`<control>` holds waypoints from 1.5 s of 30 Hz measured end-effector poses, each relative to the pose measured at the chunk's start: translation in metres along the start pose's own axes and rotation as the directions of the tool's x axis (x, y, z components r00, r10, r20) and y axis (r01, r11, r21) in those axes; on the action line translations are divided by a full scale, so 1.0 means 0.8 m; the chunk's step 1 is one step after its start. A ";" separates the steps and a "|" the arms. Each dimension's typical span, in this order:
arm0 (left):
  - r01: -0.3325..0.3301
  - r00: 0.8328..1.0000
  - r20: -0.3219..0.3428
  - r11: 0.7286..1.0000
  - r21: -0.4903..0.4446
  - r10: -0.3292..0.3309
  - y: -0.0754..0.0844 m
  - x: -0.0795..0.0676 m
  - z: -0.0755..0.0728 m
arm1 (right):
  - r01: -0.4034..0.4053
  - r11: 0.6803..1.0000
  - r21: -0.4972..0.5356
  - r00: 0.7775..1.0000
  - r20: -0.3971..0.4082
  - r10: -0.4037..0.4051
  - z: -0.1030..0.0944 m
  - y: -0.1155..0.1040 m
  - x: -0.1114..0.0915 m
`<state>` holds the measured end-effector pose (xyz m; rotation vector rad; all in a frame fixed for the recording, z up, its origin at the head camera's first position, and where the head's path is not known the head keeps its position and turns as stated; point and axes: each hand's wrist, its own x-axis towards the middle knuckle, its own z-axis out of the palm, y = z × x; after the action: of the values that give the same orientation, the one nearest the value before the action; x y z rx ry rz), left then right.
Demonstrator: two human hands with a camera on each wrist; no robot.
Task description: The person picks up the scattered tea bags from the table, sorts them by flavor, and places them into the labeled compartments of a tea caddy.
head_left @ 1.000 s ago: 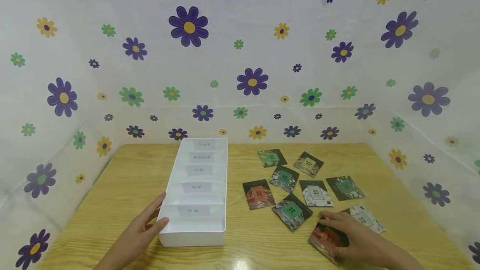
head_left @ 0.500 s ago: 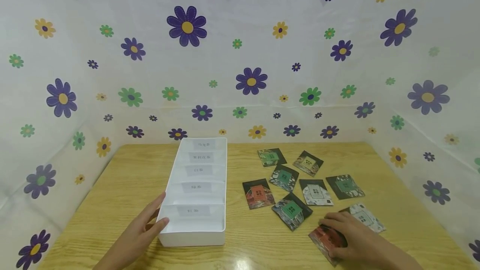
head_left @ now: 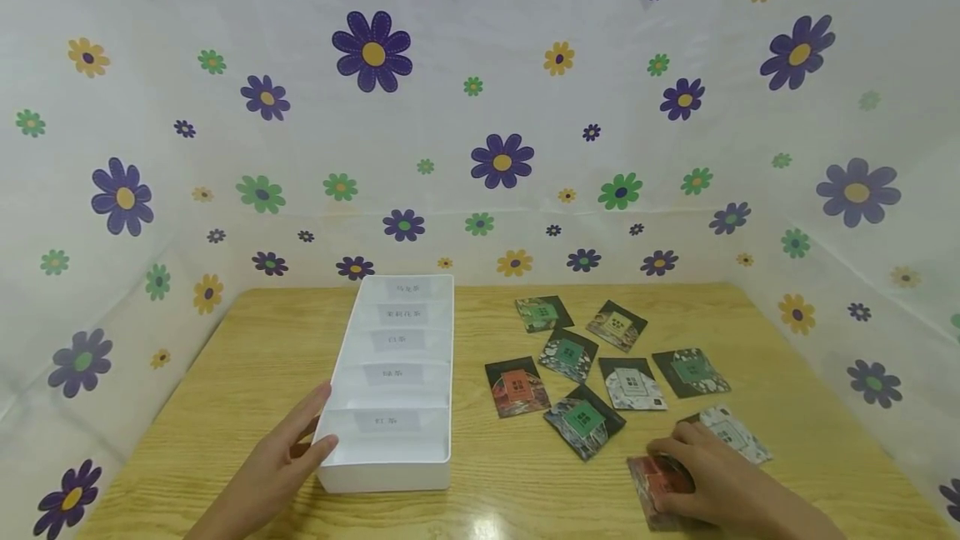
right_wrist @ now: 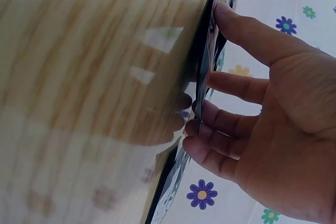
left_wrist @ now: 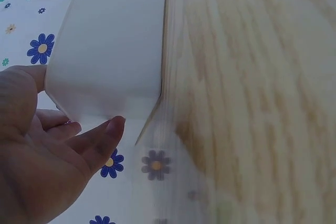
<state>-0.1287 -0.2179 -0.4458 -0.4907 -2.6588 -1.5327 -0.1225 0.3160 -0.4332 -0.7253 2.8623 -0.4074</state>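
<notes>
At lower right, the red packet has swung straighter, pinched by the right hand; secure, I'd say, yet outside the white box left of centre, which the left hand touches, fingers spread.

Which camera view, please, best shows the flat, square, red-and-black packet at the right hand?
The head view: the packet shows its red face, partly covered by the right hand. The right wrist view shows it nearly edge-on; the left wrist view, not at all.
</notes>
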 end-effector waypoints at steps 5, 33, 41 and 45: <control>-0.021 1.000 -0.005 1.000 0.022 0.021 0.002 0.000 -0.001 | -0.026 0.999 0.028 0.999 0.021 0.025 0.000 0.002 0.001; 0.092 0.978 0.192 0.994 -0.060 -0.079 0.000 0.000 -0.024 | -0.058 0.925 0.376 0.994 0.110 0.018 -0.008 0.014 0.004; 0.144 0.964 0.239 0.983 -0.115 -0.113 -0.001 -0.001 -0.028 | -0.007 0.889 0.457 0.997 0.066 -0.026 -0.008 0.017 0.003; 0.130 0.964 0.249 0.984 -0.120 -0.097 0.000 0.001 -0.029 | -0.021 0.835 0.549 0.996 0.082 -0.029 -0.012 0.017 0.004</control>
<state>-0.1321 -0.2371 -0.4335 -0.5754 -2.8184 -1.8038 -0.1336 0.3278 -0.4287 -0.6108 2.4558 -1.1105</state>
